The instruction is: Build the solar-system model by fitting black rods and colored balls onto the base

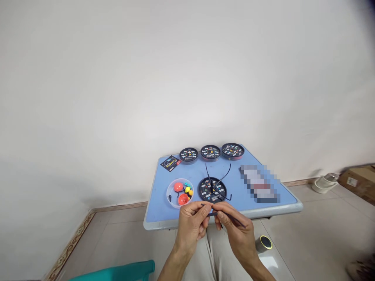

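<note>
At the near edge of the table, my left hand (190,222) and my right hand (238,234) meet, both closed in a pinch. Between their fingers are thin black plastic rods (236,221), one stretching back across my right hand. Fingers partly cover the rods, so I cannot tell whether they are joined. Just beyond my hands stands a round black base (202,191) printed with small labels, with several bent thin arms rising from its centre post. To its left sits a clear round tub (168,192) holding red half-shells (178,187), a yellow ball (188,189) and small parts.
Three round black-topped tubs (210,152) line the table's back edge, beside a dark printed card (170,163). A blurred-out object (260,184) lies on the right of the blue table (164,214). A teal stool (117,272) and a cylinder (263,244) stand below.
</note>
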Demonstrator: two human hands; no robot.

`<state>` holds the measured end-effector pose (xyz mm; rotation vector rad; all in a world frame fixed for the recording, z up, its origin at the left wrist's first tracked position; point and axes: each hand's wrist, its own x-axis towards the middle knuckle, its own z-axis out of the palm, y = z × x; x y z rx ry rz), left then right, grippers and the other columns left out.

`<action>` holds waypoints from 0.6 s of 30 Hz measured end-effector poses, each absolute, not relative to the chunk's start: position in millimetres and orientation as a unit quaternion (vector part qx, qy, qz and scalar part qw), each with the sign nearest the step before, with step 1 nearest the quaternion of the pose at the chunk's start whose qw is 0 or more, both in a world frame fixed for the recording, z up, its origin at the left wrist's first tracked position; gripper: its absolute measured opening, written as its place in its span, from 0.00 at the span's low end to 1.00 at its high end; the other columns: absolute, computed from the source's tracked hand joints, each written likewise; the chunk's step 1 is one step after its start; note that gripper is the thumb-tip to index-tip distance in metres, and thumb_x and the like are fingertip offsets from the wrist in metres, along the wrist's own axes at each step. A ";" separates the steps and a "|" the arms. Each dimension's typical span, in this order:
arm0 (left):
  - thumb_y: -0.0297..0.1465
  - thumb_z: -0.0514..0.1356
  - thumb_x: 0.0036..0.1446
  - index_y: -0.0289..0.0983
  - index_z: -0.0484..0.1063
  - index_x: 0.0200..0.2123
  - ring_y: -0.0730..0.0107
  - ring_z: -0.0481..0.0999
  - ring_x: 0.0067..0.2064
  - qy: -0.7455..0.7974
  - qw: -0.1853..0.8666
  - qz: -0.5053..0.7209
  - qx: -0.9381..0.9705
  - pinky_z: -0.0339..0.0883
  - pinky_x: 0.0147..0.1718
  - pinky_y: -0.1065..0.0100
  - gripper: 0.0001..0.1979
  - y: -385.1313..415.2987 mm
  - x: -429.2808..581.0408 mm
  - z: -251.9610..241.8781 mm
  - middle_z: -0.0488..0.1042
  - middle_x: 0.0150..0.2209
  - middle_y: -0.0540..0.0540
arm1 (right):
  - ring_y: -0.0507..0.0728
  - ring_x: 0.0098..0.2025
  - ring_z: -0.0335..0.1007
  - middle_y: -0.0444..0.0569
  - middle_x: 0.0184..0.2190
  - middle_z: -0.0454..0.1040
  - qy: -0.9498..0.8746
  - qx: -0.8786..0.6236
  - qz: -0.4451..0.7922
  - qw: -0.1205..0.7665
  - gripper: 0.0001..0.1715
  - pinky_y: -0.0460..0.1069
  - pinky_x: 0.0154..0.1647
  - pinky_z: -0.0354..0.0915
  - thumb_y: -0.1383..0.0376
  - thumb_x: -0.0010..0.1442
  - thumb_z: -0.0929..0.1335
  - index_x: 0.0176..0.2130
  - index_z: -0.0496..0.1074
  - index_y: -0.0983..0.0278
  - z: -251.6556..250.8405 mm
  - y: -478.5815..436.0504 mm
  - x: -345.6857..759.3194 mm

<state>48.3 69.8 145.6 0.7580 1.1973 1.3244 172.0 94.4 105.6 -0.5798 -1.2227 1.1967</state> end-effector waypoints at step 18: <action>0.49 0.68 0.41 0.32 0.80 0.32 0.85 0.51 0.13 0.558 0.493 0.558 0.367 0.44 0.10 0.79 0.24 75.1 57.0 145.5 0.60 0.13 0.56 | 0.46 0.17 0.60 0.47 0.22 0.75 -0.275 -0.307 0.717 0.562 0.17 0.42 0.17 0.54 0.57 0.44 0.78 0.31 0.80 0.66 121.0 94.7 166.3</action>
